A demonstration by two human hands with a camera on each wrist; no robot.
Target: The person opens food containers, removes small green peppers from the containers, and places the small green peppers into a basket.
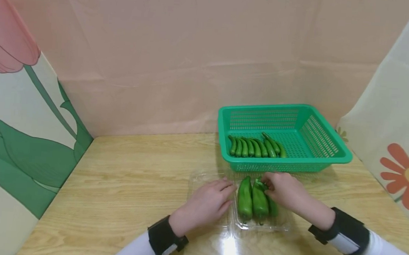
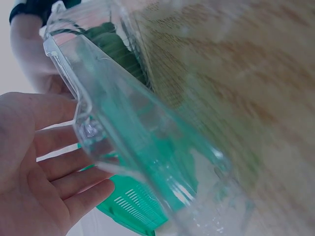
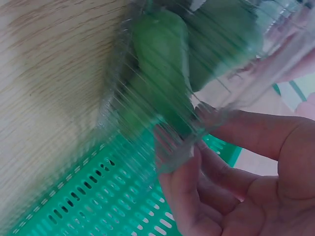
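Observation:
A clear plastic clamshell (image 1: 261,228) lies opened on the table, with large green peppers (image 1: 245,198) side by side in its right half. My right hand (image 1: 286,192) reaches over the far edge of that half. Its thumb and fingers pinch the upper end of a green pepper (image 3: 165,59), seen through the clear wall in the right wrist view. My left hand (image 1: 207,203) is over the clamshell's left half by the middle fold. In the left wrist view its fingers (image 2: 74,162) are fairly straight against the clear plastic edge.
A green basket (image 1: 284,164) stands just behind the clamshell. Several smaller green peppers (image 1: 255,148) lie in a row along its near left side. Pinkish sheeting (image 1: 166,60) covers the wall behind the wooden table (image 1: 125,177); printed panels flank both sides.

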